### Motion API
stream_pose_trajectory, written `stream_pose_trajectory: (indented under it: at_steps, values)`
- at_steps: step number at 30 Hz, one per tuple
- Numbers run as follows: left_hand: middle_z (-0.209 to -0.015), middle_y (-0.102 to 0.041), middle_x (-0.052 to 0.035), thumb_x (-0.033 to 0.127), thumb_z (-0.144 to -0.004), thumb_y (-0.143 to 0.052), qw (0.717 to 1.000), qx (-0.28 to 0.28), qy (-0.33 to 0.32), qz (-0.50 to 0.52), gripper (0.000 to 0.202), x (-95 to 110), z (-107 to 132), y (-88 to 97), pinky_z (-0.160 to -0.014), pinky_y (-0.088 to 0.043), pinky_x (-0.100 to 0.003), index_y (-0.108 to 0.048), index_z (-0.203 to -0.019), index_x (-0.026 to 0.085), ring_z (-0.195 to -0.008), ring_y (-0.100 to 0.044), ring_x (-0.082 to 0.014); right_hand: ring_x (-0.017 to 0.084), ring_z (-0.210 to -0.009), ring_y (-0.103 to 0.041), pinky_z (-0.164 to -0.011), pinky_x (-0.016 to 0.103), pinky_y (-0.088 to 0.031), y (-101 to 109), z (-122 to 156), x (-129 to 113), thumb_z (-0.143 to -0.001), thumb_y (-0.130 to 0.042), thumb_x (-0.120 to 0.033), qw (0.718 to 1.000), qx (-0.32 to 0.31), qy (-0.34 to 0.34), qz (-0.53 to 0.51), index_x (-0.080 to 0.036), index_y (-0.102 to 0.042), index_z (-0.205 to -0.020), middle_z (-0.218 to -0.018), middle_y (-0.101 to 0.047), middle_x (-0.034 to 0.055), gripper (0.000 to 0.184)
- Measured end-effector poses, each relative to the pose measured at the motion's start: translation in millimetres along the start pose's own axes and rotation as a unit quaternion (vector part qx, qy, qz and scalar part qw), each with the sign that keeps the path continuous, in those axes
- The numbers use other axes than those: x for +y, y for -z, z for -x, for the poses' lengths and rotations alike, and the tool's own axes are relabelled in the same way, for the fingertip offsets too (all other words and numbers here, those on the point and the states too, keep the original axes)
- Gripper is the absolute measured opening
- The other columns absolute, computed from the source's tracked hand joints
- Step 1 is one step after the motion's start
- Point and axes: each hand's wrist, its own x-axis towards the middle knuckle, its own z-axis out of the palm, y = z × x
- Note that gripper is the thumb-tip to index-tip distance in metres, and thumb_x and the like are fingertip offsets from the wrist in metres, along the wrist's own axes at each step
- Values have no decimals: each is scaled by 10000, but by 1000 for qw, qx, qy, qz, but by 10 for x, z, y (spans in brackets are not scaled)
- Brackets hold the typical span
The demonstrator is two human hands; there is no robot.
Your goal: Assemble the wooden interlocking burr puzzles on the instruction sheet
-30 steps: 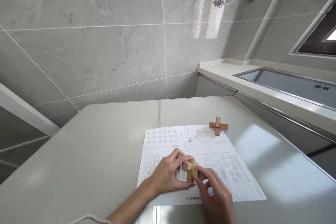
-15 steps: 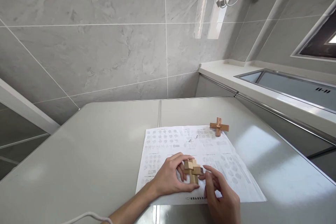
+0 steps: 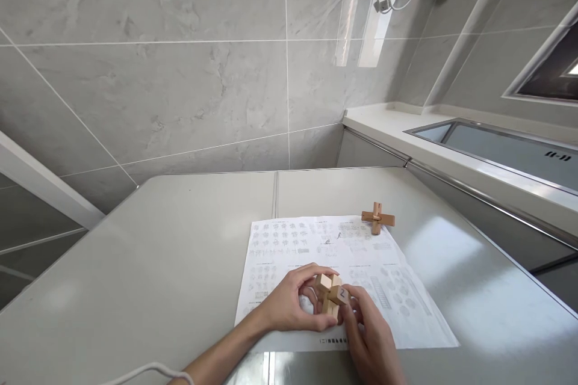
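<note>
A light wooden burr puzzle [image 3: 333,293] made of interlocked blocks is held low over the printed sheet [image 3: 356,264]. My left hand [image 3: 289,301] wraps it from the left, with fingers over the top and the thumb along the bottom. The fingers of my right hand [image 3: 368,322] close against its right side; their tips are partly hidden behind the blocks. One block end facing me bears a dark mark like a "Z" or "2". A second, browner wooden cross puzzle [image 3: 377,219] lies at the sheet's far right corner.
The sheet, covered in small diagrams, lies on a glossy pale table [image 3: 180,252] with a seam down its middle. A white cable [image 3: 147,367] runs by my left forearm. To the right is a counter with a sink [image 3: 497,147]; a grey tiled wall [image 3: 180,84] stands behind.
The wooden puzzle has turned, so its marked block end now faces me. My right hand has moved left and closed in on the puzzle's right side. The brown cross puzzle lies still.
</note>
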Motion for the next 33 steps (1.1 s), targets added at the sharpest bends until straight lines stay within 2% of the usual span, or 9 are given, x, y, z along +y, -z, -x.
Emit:
stream_pose_trajectory:
  at_steps: [5, 11, 14, 18, 20, 23, 26, 29, 33]
  values:
    - [-1368, -643, -64, 222, -747, -868, 999, -38, -20, -11, 726, 18, 10, 33, -891, -560, -329, -652, -1433, 321, -1010, -680, -198, 199, -618, -565, -610, 302, -468, 13, 32, 23, -1134, -369, -590, 1000, -21, -16, -7, -265, -619, -925, -716, -594, -17, 460]
    - [-1268, -687, -75, 141, -746, -794, 994, -47, -83, -51, 635, 30, 12, -34, -915, -556, -345, -700, -1358, 282, -1108, -677, -251, 203, -565, -493, -562, 305, -416, 33, 42, 61, -1080, -394, -718, 996, 31, -84, 1, -278, -522, -777, -625, -510, -35, 549]
    - [-1235, -697, -80, 121, -794, -729, 995, -38, -85, -46, 575, 36, 10, -91, -854, -562, -314, -706, -1350, 268, -1062, -685, -235, 209, -588, -514, -565, 304, -425, 49, 31, 77, -1062, -411, -744, 994, 46, -102, -12, -273, -570, -806, -654, -560, -18, 560]
    - [-1166, -726, -77, 138, -793, -781, 994, -8, -91, -65, 460, 46, -8, -115, -938, -559, -354, -739, -1243, 228, -1048, -689, -242, 195, -546, -485, -545, 297, -418, 67, 13, 101, -1090, -398, -693, 993, 12, -111, -42, -266, -599, -829, -602, -502, -43, 539]
    - [-1183, -719, -84, 149, -799, -797, 996, 7, -82, -46, 401, 49, -19, -102, -948, -569, -356, -746, -1191, 217, -1070, -693, -247, 196, -545, -508, -548, 294, -443, 77, 6, 118, -1098, -404, -665, 994, 4, -100, -49, -249, -666, -956, -610, -522, -44, 511]
    - [-1277, -685, -105, 157, -824, -806, 998, 22, -56, 0, 396, 49, -20, -70, -998, -580, -364, -746, -1210, 215, -1138, -693, -251, 210, -570, -588, -565, 294, -506, 86, 1, 129, -1050, -539, -651, 997, -17, -64, -43, -223, -703, -1144, -647, -616, -25, 468]
    - [-1263, -696, -102, 165, -841, -814, 998, -9, -20, 57, 430, 51, -9, -44, -1063, -564, -397, -731, -1260, 217, -1145, -701, -246, 217, -589, -622, -588, 297, -537, 77, 10, 95, -1026, -594, -639, 998, -5, -53, -41, -228, -709, -1143, -668, -660, -12, 443]
    - [-1183, -714, -66, 157, -774, -889, 991, -60, 7, 120, 581, 53, -6, -34, -1080, -550, -428, -697, -1315, 241, -1053, -708, -222, 218, -589, -606, -607, 306, -536, 53, 27, 34, -1036, -574, -643, 996, 32, -63, -51, -244, -705, -1108, -664, -650, -19, 426]
    - [-1192, -722, -76, 251, -779, -954, 988, -44, 42, 145, 578, 39, -22, -41, -1090, -533, -441, -703, -1299, 225, -1066, -708, -228, 222, -578, -596, -586, 308, -515, 30, 34, 2, -1023, -574, -681, 997, 39, -62, -39, -246, -699, -1081, -644, -636, -24, 456]
